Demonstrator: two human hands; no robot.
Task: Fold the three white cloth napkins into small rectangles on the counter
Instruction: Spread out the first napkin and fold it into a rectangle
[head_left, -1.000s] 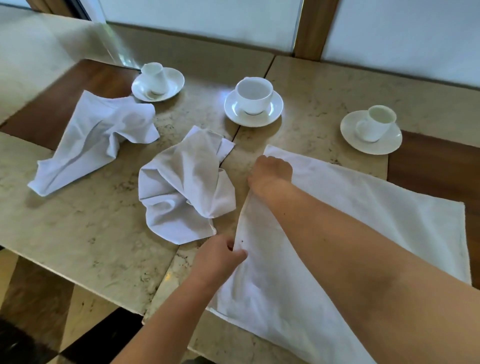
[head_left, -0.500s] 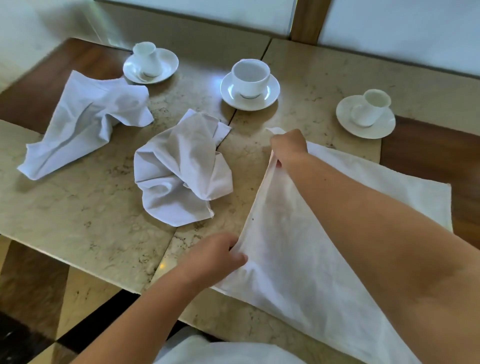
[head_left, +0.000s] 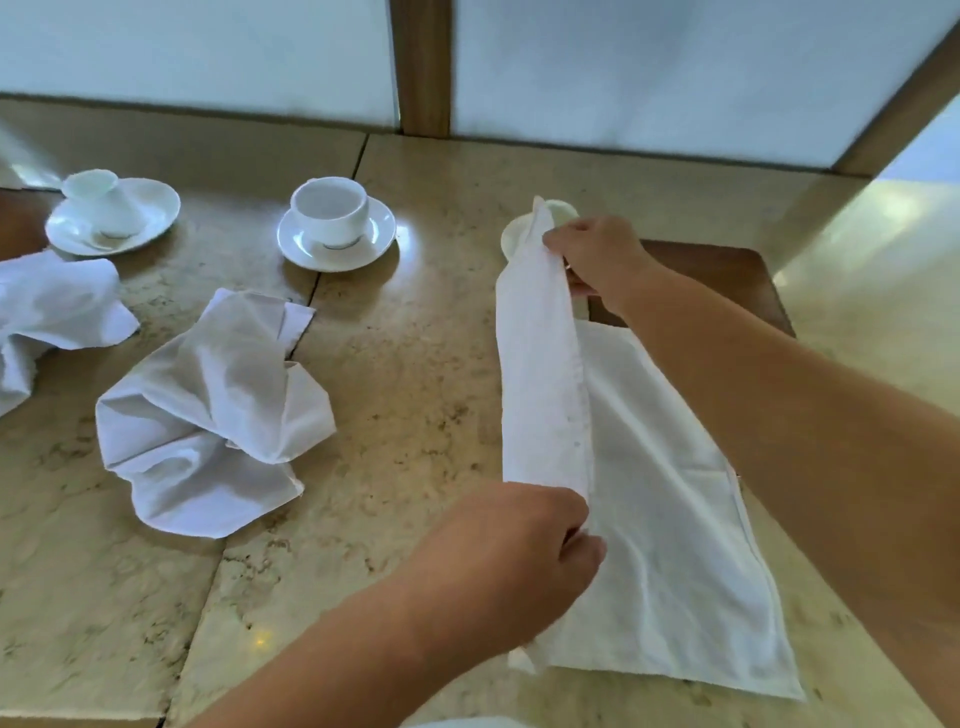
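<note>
Right napkin (head_left: 660, 499): lay on the counter (head_left: 415, 395) at the right, with its left edge lifted and turned over toward the right as a long raised strip; the rest lay flat, partly under the right forearm.
Right hand (head_left: 597, 260): gripped the far end of the lifted strip, fingers (head_left: 558, 244) curled and pinched on the cloth, held above the counter.
Left hand (head_left: 519, 551): gripped the near end of the same strip, fingers curled round the cloth edge; the fingertips were hidden by the back of the hand.
Middle napkin (head_left: 208, 415): lay crumpled on the counter, left of centre, well apart from the right napkin, untouched by either hand.
Left napkin (head_left: 47, 322): lay crumpled at the left edge of the view, partly cut off, near the middle napkin but apart from it.
Middle cup (head_left: 330, 210): stood upright on its saucer (head_left: 382, 241), beyond the middle napkin.
Left cup (head_left: 101, 200): sat tilted on the left saucer (head_left: 150, 208), just beyond the left napkin.
Right saucer (head_left: 511, 239): showed only as a rim and part of a cup behind the lifted strip and the right hand.
Counter surface: beige stone slabs with visible seams; a dark wood panel (head_left: 727, 280) showed beyond the right forearm.
Background: pale panels divided by a wooden post (head_left: 421, 67) behind the counter.
</note>
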